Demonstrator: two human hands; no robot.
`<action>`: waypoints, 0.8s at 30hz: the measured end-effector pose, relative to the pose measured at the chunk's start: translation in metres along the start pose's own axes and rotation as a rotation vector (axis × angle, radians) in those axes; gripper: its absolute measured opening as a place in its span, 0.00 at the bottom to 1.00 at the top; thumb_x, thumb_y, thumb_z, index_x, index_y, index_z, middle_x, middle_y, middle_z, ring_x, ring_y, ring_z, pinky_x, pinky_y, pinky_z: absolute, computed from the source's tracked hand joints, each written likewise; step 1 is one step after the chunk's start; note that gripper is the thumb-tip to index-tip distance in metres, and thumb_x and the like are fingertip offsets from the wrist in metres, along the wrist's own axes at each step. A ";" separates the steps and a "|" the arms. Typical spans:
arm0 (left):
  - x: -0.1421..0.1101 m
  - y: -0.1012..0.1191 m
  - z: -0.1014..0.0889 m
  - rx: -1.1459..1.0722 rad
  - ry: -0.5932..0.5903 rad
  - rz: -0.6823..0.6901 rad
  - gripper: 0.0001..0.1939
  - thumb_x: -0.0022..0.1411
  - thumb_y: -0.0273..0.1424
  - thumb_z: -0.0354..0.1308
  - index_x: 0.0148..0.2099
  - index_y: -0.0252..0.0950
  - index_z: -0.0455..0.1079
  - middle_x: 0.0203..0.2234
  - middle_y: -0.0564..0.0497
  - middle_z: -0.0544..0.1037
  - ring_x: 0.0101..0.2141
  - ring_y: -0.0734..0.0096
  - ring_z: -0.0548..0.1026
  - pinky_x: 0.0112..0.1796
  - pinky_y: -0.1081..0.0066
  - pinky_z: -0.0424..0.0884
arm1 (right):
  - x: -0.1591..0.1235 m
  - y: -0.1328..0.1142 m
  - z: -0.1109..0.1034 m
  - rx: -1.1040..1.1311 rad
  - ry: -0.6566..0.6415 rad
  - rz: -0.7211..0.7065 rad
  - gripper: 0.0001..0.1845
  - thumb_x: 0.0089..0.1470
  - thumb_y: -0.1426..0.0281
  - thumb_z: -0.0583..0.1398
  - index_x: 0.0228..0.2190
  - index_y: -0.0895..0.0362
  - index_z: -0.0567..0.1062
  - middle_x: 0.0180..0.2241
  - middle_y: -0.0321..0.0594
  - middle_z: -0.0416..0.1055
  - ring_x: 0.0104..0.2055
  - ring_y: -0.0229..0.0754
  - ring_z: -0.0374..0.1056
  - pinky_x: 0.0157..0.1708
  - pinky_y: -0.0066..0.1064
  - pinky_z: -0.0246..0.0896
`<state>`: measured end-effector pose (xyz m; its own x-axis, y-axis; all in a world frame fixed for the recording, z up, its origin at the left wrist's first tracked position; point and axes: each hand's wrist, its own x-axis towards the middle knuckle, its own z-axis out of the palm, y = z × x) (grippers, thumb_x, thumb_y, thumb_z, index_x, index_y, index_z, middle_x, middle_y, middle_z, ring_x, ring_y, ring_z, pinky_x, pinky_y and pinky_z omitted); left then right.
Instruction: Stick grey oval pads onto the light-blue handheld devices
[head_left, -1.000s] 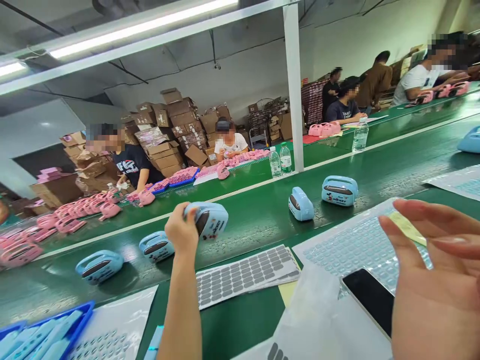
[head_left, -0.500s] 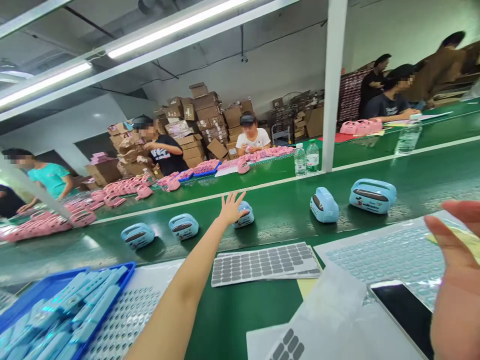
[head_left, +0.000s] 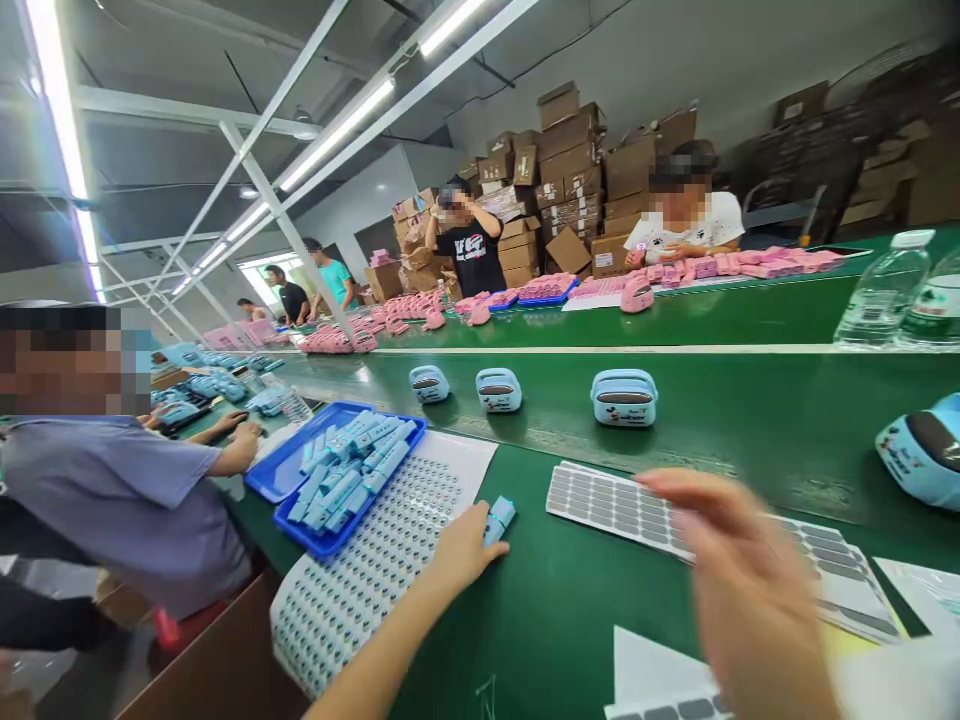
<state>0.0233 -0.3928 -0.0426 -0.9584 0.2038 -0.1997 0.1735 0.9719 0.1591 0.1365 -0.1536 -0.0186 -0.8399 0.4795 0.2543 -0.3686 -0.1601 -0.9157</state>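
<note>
My left hand point(head_left: 463, 545) rests on the green table with its fingers closed round a small light-blue part point(head_left: 499, 516), beside a white sheet of small dots point(head_left: 360, 575). My right hand point(head_left: 739, 585) hovers blurred over a sheet of grey stickers point(head_left: 600, 500); its fingers look loosely spread and hold nothing I can see. A blue tray point(head_left: 270, 480) holding several light-blue parts lies just left of my left hand. Light-blue cases point(head_left: 624, 397) stand on the green conveyor belt beyond.
A person in a grey shirt point(head_left: 112, 500) sits close at my left. Across the belt point(head_left: 750, 410), people work among pink cases point(head_left: 636, 293) and stacked cardboard boxes point(head_left: 570, 160). Water bottles point(head_left: 877, 290) stand at the right. Another blue case point(head_left: 926, 450) lies at the right edge.
My left hand let go of the blue case on the belt, pulled back to the table and took hold of a small blue part. The view swung left. My right hand dropped lower.
</note>
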 end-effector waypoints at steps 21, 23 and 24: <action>0.097 -0.098 0.000 -0.176 0.337 0.063 0.08 0.63 0.31 0.53 0.39 0.34 0.72 0.39 0.44 0.75 0.44 0.58 0.71 0.51 0.56 0.66 | -0.044 0.100 0.053 0.657 -0.383 0.850 0.37 0.47 0.36 0.64 0.36 0.58 0.71 0.24 0.34 0.69 0.17 0.31 0.57 0.21 0.26 0.51; 0.096 -0.099 0.003 -0.136 0.337 0.116 0.09 0.65 0.33 0.52 0.39 0.36 0.72 0.39 0.45 0.75 0.44 0.58 0.71 0.51 0.58 0.65 | -0.041 0.101 0.052 0.683 -0.388 0.867 0.38 0.46 0.35 0.63 0.36 0.59 0.72 0.23 0.33 0.67 0.17 0.31 0.57 0.20 0.26 0.51; 0.094 -0.099 0.003 -0.119 0.332 0.135 0.10 0.65 0.33 0.51 0.39 0.36 0.72 0.39 0.44 0.76 0.44 0.58 0.71 0.50 0.59 0.64 | -0.040 0.101 0.051 0.690 -0.390 0.872 0.38 0.47 0.35 0.63 0.37 0.59 0.72 0.23 0.33 0.66 0.17 0.31 0.56 0.20 0.26 0.51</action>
<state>-0.0832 -0.4692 -0.0800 -0.9534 0.2607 0.1515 0.2942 0.9145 0.2776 0.1121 -0.2331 -0.1051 -0.9353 -0.3001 -0.1872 0.3538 -0.7935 -0.4952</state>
